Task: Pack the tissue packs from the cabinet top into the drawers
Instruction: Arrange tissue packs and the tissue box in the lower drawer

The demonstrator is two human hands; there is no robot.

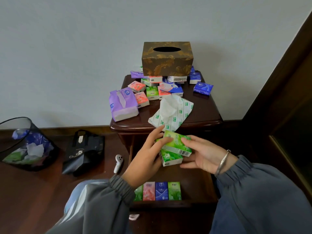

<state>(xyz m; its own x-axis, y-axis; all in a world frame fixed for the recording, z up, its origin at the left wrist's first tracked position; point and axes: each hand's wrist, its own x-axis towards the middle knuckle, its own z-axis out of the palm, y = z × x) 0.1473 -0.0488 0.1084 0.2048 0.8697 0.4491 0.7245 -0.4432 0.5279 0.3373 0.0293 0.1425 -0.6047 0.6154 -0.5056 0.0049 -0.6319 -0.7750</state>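
Observation:
Both hands hold small green tissue packs point(177, 146) above the open drawer point(195, 181). My left hand point(148, 154) grips them from the left, and my right hand point(202, 154) pinches the top pack from the right; a second green pack point(170, 158) sits under it. Several small packs point(160, 191) stand in a row at the drawer's front: green, pink, blue, green. On the cabinet top point(206, 110) lie several more packs, among them a large purple pack point(123, 104), an open white and green pack point(172, 114) and blue packs point(202, 88).
A brown patterned tissue box point(167, 59) sits on a heap of packs at the back of the cabinet. On the floor to the left are a black mesh bin point(25, 146), a black bag point(84, 152) and a small white device point(118, 163). Dark wooden furniture point(287, 98) rises on the right.

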